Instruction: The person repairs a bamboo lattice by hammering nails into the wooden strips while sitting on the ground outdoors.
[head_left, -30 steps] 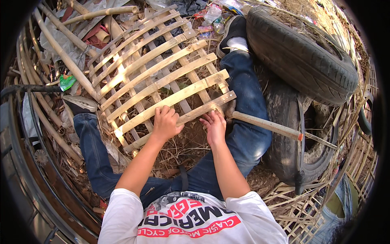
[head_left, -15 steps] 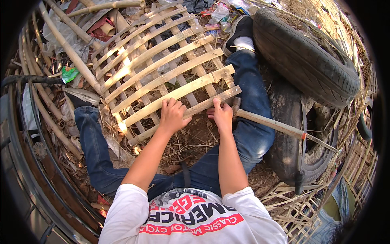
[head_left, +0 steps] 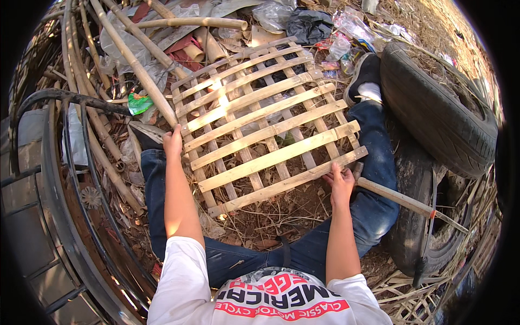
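Observation:
A bamboo lattice of crossed, pale slats spans the space between my legs, raised off the littered ground. At its left edge my left hand is closed round the rim, beside the lower end of a bamboo pole. My right hand pinches the right end of the nearest slat, thumb on top. Just right of that hand a hammer lies across my right thigh, its wooden handle pointing right with an orange band; its head is partly hidden by my hand.
Two worn tyres stand and lie to my right. Dark metal bars run along my left. Bamboo poles and plastic litter cover the far ground. Woven bamboo strips lie at the lower right.
My left hand has gone from the near slats to the lattice's left edge. The view has shifted, so the lattice appears lower and farther right. My right hand stays at the near slat's right end.

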The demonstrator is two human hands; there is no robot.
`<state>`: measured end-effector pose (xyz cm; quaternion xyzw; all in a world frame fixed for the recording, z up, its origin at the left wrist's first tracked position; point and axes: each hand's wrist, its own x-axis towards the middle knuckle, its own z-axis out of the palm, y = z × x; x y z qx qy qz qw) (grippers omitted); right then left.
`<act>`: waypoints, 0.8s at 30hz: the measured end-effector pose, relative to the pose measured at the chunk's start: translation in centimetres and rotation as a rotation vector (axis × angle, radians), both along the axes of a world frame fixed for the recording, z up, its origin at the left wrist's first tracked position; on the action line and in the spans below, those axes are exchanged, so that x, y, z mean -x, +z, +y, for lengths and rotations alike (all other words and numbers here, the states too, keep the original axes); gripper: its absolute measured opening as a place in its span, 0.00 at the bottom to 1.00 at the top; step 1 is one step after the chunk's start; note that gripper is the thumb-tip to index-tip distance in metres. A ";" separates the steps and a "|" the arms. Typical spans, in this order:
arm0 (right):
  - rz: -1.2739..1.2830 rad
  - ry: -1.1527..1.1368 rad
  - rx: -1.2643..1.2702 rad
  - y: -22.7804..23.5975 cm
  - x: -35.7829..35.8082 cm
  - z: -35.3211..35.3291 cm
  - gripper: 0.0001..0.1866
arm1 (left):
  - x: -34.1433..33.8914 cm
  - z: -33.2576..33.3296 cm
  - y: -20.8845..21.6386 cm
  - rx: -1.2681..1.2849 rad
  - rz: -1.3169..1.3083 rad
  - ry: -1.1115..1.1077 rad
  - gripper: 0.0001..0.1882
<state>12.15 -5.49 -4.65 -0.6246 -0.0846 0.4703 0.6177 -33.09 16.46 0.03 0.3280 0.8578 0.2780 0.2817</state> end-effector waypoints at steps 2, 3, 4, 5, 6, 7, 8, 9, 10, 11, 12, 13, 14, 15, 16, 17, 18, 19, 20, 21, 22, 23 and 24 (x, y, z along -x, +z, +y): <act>-0.009 -0.005 -0.048 0.0 -0.3 -0.2 0.12 | -0.5 0.7 -0.1 0.074 -0.448 0.009 0.35; -0.009 -0.003 -0.067 -0.3 -0.4 -0.4 0.12 | -0.7 0.7 -0.7 0.045 -0.553 -0.004 0.34; 0.022 0.007 -0.079 -0.2 0.1 -0.2 0.12 | 0.5 0.8 -1.5 -0.034 -0.364 -0.070 0.33; 0.045 0.012 -0.087 0.0 0.5 0.0 0.12 | 1.3 0.8 -2.2 -0.102 -0.180 -0.135 0.32; 0.037 0.005 -0.096 0.1 0.5 -0.1 0.12 | 0.6 0.4 -2.5 -0.144 -0.230 -0.087 0.32; 0.043 -0.001 -0.112 0.1 0.6 -0.1 0.13 | 0.1 0.1 -2.4 -0.187 -0.278 -0.041 0.33; 0.026 -0.003 -0.122 -0.3 0.2 -0.3 0.13 | -0.2 0.2 -2.1 -0.150 -0.219 -0.073 0.34; 0.011 -0.002 -0.120 -0.7 -0.2 -0.5 0.14 | -1.5 -0.6 -1.3 -0.189 -0.239 -0.058 0.33; 0.005 0.007 -0.113 -1.1 -0.4 -0.9 0.14 | -1.6 -1.0 -1.4 -0.183 -0.180 -0.072 0.33; 0.001 0.001 -0.126 -0.9 -0.3 -0.9 0.14 | -1.4 -1.5 -1.3 -0.180 -0.114 -0.084 0.33; -0.001 -0.010 -0.140 -0.6 -0.1 -0.9 0.14 | -1.0 -2.1 -1.3 -0.181 -0.111 -0.077 0.33; 0.002 -0.007 -0.141 -0.5 0.1 -0.8 0.14 | -0.5 -2.8 -1.4 -0.248 -0.075 -0.070 0.33; 0.003 -0.013 -0.148 -0.3 -0.2 -1.0 0.15 | -0.6 -3.4 -1.7 -0.315 -0.044 -0.071 0.34; -0.008 -0.030 -0.145 0.2 -0.7 -1.5 0.16 | -1.3 -4.0 -1.9 -0.436 0.021 -0.089 0.34; 0.003 -0.044 -0.184 0.5 -1.1 -1.4 0.16 | -1.8 -4.9 -1.8 -0.437 -0.027 -0.075 0.33; 0.001 -0.069 -0.201 1.4 -1.2 -1.4 0.16 | -2.1 -5.9 -1.9 -0.461 -0.061 -0.067 0.31; 0.009 -0.038 -0.194 1.1 -1.8 -1.7 0.17 | -3.3 -7.2 -1.4 -0.546 -0.132 -0.066 0.30; 0.024 -0.005 -0.202 0.9 -2.1 -1.2 0.17 | -2.7 -8.5 -1.6 -0.532 -0.150 0.011 0.28; 0.041 0.010 -0.171 1.5 -1.7 -0.7 0.17 | -2.5 -9.8 -1.3 -0.551 -0.152 0.071 0.28; 0.066 0.028 -0.159 2.2 -1.1 0.3 0.17 | -0.4 -11.1 -2.1 -0.537 -0.095 0.059 0.27; 0.083 0.054 -0.155 2.5 -1.1 0.8 0.17 | -0.3 -12.2 -2.1 -0.558 -0.155 0.124 0.28; 0.109 0.084 -0.153 2.4 -1.4 1.2 0.16 | -0.7 -13.4 -1.7 -0.577 -0.204 0.193 0.28; 0.102 0.082 -0.126 2.0 -2.1 1.4 0.16 | -1.3 -14.5 -1.6 -0.572 -0.205 0.199 0.29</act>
